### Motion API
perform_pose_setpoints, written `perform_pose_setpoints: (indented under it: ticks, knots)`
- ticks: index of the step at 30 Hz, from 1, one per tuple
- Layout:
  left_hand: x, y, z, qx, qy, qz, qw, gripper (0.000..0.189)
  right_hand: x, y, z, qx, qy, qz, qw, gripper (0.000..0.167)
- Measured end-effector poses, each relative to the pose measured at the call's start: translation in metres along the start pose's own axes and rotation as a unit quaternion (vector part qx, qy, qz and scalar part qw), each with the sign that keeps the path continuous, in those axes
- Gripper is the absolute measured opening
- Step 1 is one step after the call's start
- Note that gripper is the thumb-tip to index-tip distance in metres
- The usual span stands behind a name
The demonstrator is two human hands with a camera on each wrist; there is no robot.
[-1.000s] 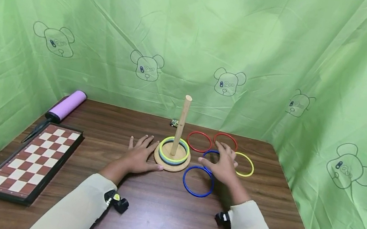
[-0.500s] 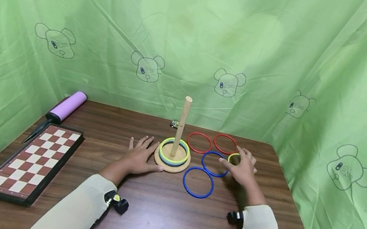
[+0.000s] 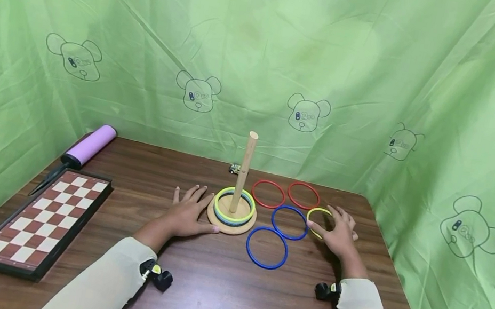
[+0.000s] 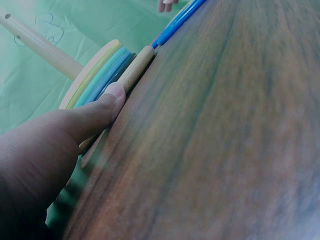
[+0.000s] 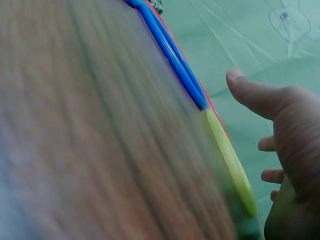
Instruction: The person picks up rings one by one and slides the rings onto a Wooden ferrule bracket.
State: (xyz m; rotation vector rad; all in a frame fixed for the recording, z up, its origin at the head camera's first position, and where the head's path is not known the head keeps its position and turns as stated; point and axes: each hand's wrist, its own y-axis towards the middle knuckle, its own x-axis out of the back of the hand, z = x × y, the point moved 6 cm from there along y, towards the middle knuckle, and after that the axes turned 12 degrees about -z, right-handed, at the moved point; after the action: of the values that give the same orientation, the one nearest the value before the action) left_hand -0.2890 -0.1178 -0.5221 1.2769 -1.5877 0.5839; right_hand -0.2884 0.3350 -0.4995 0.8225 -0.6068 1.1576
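A wooden peg [image 3: 244, 175] rises from a round wooden base [image 3: 235, 230]. Stacked around its foot are several rings, a yellow ring [image 3: 219, 209] on top and blue ones beneath. My left hand [image 3: 186, 215] rests at the base's left side with fingers spread; in the left wrist view its thumb [image 4: 107, 105] touches the base's edge. Over a loose yellow ring [image 3: 314, 210] on the right hovers my right hand [image 3: 339, 235], fingers apart. In the right wrist view that hand [image 5: 295, 130] holds nothing and stands above the ring.
Two blue rings [image 3: 264, 267] lie between the base and the right hand, with two red rings [image 3: 270, 182] behind them. A toy car [image 3: 235, 169] sits behind the peg. At left are a checkered board [image 3: 43, 219] and a purple pump [image 3: 92, 145]. Green cloth [image 3: 265, 44] surrounds the table.
My right hand has moved rightward, from above the blue ring to above the loose yellow ring. The left hand stays at the base, and the rings have not moved.
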Motion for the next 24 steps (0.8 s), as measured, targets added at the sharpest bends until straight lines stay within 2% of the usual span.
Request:
perform_pose_setpoints:
  ticks: [7, 17, 24]
  knots:
    - [-0.001, 0.000, 0.001, 0.000, -0.002, -0.004, 1.0000, 0.113, -0.002, 0.001, -0.019, -0.007, 0.010, 0.022, 0.9997, 0.108]
    - [0.001, -0.001, -0.001, 0.005, -0.004, -0.005, 1.0000, 0.111, -0.001, -0.003, -0.016, 0.014, -0.010, 0.047, 0.9987, 0.108]
    - [0.002, -0.001, -0.001, 0.002, -0.012, -0.005, 0.9999, 0.112, 0.000, -0.004, -0.015, 0.010, 0.001, 0.045, 0.9989, 0.100]
